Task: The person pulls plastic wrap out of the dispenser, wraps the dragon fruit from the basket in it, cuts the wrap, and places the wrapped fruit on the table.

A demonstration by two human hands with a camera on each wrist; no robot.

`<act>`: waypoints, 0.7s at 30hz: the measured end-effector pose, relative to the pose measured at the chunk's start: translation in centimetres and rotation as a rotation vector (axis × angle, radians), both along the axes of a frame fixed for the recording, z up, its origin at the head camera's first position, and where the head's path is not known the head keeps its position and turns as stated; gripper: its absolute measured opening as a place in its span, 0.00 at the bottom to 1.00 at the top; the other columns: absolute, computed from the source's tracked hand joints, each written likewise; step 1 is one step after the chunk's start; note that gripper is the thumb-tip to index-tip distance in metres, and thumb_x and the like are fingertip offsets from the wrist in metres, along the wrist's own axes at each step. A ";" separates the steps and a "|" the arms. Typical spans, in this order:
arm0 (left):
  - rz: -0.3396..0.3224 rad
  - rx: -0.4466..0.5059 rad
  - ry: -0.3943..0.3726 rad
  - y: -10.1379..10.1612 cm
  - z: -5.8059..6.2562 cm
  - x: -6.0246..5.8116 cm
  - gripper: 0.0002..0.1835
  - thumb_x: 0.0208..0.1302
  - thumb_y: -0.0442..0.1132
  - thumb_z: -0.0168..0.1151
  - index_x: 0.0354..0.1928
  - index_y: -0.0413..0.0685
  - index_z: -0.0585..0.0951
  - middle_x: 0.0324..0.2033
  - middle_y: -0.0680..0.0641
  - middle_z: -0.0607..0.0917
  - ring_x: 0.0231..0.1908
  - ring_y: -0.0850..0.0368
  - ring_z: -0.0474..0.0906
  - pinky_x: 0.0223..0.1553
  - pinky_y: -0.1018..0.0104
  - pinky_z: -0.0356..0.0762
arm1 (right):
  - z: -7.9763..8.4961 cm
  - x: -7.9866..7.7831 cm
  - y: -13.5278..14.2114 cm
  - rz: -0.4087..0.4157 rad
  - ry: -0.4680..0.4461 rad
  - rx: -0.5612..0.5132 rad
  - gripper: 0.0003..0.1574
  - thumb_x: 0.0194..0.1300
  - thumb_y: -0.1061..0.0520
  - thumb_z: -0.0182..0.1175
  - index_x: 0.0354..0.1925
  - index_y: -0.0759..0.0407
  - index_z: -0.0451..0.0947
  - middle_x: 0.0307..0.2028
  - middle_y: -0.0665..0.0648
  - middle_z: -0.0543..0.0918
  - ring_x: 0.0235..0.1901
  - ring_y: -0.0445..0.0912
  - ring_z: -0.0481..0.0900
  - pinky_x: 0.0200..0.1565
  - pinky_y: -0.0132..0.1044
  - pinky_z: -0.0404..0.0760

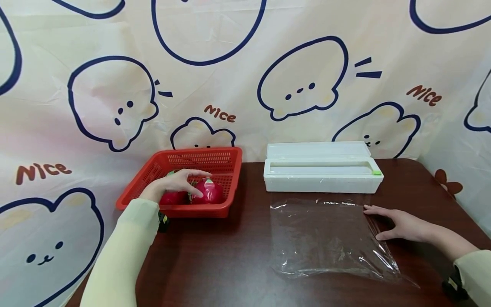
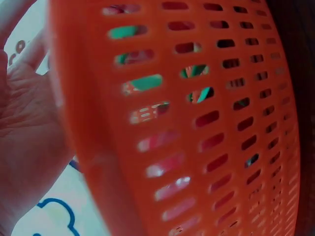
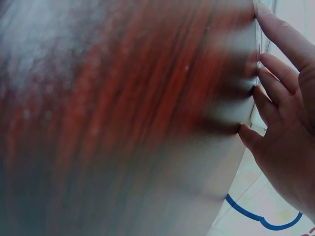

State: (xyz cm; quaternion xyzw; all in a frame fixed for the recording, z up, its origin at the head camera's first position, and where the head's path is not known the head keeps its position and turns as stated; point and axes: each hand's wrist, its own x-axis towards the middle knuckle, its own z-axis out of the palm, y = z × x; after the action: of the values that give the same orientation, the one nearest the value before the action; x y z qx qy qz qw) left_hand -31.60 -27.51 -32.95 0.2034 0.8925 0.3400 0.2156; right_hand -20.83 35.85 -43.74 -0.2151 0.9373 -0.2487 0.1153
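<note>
My left hand (image 1: 178, 181) is inside the red basket (image 1: 207, 211), over a magenta dragon fruit (image 1: 209, 192) with a green-tipped scale. The thumb reaches the fruit's left side while the fingers stretch out above it, apart from the thumb. A second red fruit (image 1: 174, 198) lies beneath the wrist, partly hidden. Through the slots in the left wrist view, pink and green patches show. On the right, my right hand (image 1: 404, 226) rests its fingertips on the table at the right edge of a sheet of clear plastic film (image 1: 322, 234); the fingers are spread, with nothing gripped.
A white film dispenser box (image 1: 324, 183) stands at the back with its lid raised and a green slider (image 1: 377, 172) at its right end. The film lies in front of it on the dark brown table (image 1: 215, 260). A printed cloth (image 1: 245, 85) hangs behind.
</note>
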 end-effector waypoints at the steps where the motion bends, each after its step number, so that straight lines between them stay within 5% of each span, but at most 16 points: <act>1: -0.005 0.000 -0.028 0.1 -0.1 -0.1 0.43 0.50 0.43 0.76 0.70 0.51 0.68 0.61 0.42 0.73 0.59 0.41 0.66 0.53 0.49 0.74 | -0.1 0.0 0.0 -0.003 0.003 0.002 0.49 0.52 0.35 0.68 0.67 0.54 0.69 0.68 0.65 0.65 0.62 0.63 0.64 0.53 0.43 0.72; 7: -0.019 -0.005 -0.102 0.5 -0.8 -0.7 0.43 0.51 0.42 0.75 0.71 0.51 0.67 0.60 0.41 0.73 0.59 0.42 0.66 0.53 0.52 0.75 | -0.2 0.2 0.0 0.007 0.005 -0.024 0.48 0.53 0.38 0.69 0.66 0.55 0.69 0.68 0.68 0.64 0.63 0.64 0.63 0.53 0.51 0.71; 21: 0.016 -0.047 -0.030 1.3 -1.0 -1.1 0.41 0.54 0.46 0.73 0.69 0.49 0.67 0.59 0.40 0.75 0.57 0.42 0.70 0.53 0.50 0.74 | -0.3 0.2 0.0 0.000 0.014 -0.014 0.48 0.53 0.38 0.69 0.66 0.56 0.69 0.68 0.66 0.65 0.63 0.60 0.64 0.53 0.42 0.70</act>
State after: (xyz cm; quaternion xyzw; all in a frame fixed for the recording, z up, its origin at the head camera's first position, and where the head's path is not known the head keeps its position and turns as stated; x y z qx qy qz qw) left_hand -32.71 -26.22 -33.92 0.1861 0.8985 0.3236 0.2309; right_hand -20.66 35.89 -44.01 -0.2175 0.9363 -0.2540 0.1072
